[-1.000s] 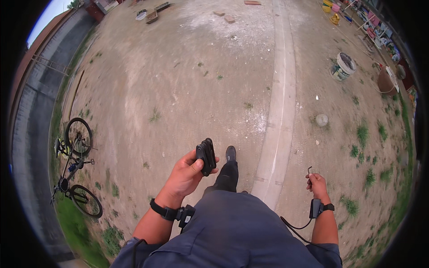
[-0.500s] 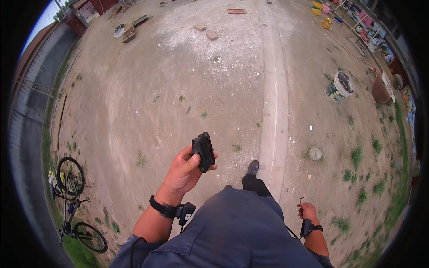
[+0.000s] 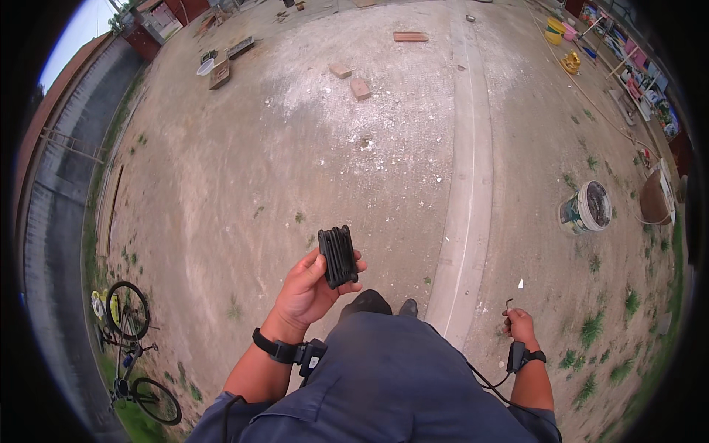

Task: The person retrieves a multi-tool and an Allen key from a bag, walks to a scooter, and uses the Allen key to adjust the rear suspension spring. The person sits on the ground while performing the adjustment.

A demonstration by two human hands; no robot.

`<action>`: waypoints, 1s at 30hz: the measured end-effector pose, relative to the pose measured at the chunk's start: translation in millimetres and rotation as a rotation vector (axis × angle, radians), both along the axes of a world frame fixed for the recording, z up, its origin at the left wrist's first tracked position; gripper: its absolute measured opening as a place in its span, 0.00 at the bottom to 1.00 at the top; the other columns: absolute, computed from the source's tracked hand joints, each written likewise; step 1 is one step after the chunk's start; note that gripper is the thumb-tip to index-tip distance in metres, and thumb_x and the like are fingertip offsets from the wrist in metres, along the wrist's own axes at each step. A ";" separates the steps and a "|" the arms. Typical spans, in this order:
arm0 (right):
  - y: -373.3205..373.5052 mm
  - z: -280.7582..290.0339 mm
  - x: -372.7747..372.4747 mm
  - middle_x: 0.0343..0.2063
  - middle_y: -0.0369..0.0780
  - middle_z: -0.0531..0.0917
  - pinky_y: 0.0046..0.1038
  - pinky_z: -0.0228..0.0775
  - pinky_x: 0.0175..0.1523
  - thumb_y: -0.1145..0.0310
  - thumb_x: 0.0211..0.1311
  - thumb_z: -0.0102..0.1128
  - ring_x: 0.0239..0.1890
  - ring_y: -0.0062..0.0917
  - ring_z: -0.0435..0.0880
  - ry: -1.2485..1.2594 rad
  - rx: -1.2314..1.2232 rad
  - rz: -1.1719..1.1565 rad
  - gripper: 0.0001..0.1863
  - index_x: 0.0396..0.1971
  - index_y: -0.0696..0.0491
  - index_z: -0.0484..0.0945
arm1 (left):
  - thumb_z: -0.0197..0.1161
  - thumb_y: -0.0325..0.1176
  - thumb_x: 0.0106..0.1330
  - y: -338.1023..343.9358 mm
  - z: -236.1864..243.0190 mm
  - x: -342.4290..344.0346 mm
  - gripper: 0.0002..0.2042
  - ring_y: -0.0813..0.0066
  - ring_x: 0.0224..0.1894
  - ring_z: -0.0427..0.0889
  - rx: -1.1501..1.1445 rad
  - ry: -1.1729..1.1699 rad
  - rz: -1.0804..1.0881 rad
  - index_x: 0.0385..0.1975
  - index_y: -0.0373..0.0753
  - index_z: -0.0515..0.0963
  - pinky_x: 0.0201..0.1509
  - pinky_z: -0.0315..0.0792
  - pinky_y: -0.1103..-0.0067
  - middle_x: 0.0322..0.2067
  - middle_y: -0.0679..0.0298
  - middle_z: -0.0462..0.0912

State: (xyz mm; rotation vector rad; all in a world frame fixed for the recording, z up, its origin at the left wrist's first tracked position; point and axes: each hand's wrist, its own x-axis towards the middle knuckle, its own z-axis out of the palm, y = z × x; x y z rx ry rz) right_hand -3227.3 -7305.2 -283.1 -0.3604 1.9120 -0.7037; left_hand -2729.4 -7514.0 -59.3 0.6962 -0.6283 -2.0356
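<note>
My left hand (image 3: 310,292) grips a black folded object made of stacked narrow plates (image 3: 337,255) at the middle of the view, its fingers wrapped round it. Out to the right, my right hand (image 3: 519,325) pinches a small dark bent rod (image 3: 509,303), like a hex key. Both wrists wear dark straps with small boxes. Below them are my dark trousers and a shoe (image 3: 410,307).
A bicycle (image 3: 133,354) is at the left beside a grey wall (image 3: 52,184). A paved strip (image 3: 467,221) runs ahead through the yard. A bucket (image 3: 585,207) stands at the right. Bricks (image 3: 360,88), trays (image 3: 219,74) and clutter lie farther off.
The yard has shifted down in the view: the bucket, bricks and bicycle are nearer. My feet have moved as in walking. The black object has turned to show its stacked edges.
</note>
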 end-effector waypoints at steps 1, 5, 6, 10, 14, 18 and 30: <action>-32.3 6.4 -8.9 0.21 0.36 0.79 0.24 0.64 0.19 0.60 0.72 0.57 0.15 0.21 0.78 0.007 -0.027 0.010 0.15 0.37 0.56 0.84 | 0.56 0.45 0.77 -25.3 1.3 -9.6 0.26 0.48 0.64 0.77 -0.001 -0.005 -0.008 0.68 0.35 0.66 0.59 0.80 0.56 0.63 0.45 0.74; -138.5 11.5 -39.1 0.21 0.36 0.79 0.23 0.64 0.20 0.60 0.72 0.57 0.16 0.21 0.78 0.032 -0.063 0.019 0.15 0.37 0.56 0.84 | 0.49 0.46 0.80 -133.1 -11.2 -47.1 0.26 0.47 0.65 0.76 0.025 0.017 -0.056 0.69 0.35 0.64 0.59 0.81 0.58 0.65 0.43 0.71; -163.8 6.9 -48.5 0.21 0.36 0.79 0.23 0.64 0.20 0.60 0.72 0.57 0.16 0.21 0.78 0.039 -0.039 0.014 0.15 0.37 0.56 0.84 | 0.48 0.46 0.81 -164.7 -18.4 -55.7 0.26 0.47 0.65 0.76 0.038 0.039 -0.066 0.70 0.35 0.63 0.59 0.80 0.59 0.65 0.43 0.71; -211.9 -14.2 -81.9 0.20 0.36 0.79 0.24 0.64 0.19 0.60 0.72 0.57 0.15 0.21 0.78 0.045 0.043 -0.116 0.15 0.37 0.56 0.84 | 0.47 0.47 0.80 -285.4 -39.5 -98.6 0.26 0.42 0.65 0.75 0.054 0.067 -0.145 0.70 0.36 0.64 0.58 0.82 0.58 0.65 0.39 0.71; -262.1 -2.2 -92.9 0.20 0.35 0.79 0.25 0.64 0.19 0.60 0.72 0.57 0.15 0.22 0.79 0.016 0.091 -0.218 0.14 0.37 0.55 0.84 | 0.46 0.48 0.80 -404.1 -27.5 -143.3 0.27 0.42 0.64 0.76 0.071 0.059 -0.237 0.70 0.36 0.64 0.57 0.83 0.58 0.64 0.39 0.72; -323.7 2.6 -111.6 0.20 0.36 0.79 0.25 0.65 0.19 0.60 0.72 0.58 0.16 0.23 0.80 -0.012 0.130 -0.258 0.14 0.37 0.56 0.84 | 0.44 0.50 0.81 -507.2 -25.2 -193.8 0.27 0.42 0.61 0.79 0.099 0.045 -0.304 0.69 0.35 0.65 0.53 0.84 0.60 0.63 0.39 0.73; -643.4 -15.6 -301.9 0.22 0.37 0.81 0.26 0.66 0.19 0.59 0.71 0.57 0.16 0.23 0.81 -0.007 0.123 -0.191 0.15 0.37 0.56 0.85 | 0.36 0.55 0.82 -789.9 -37.6 -368.8 0.28 0.55 0.44 0.87 0.243 -0.025 -0.254 0.63 0.38 0.70 0.38 0.83 0.70 0.51 0.44 0.82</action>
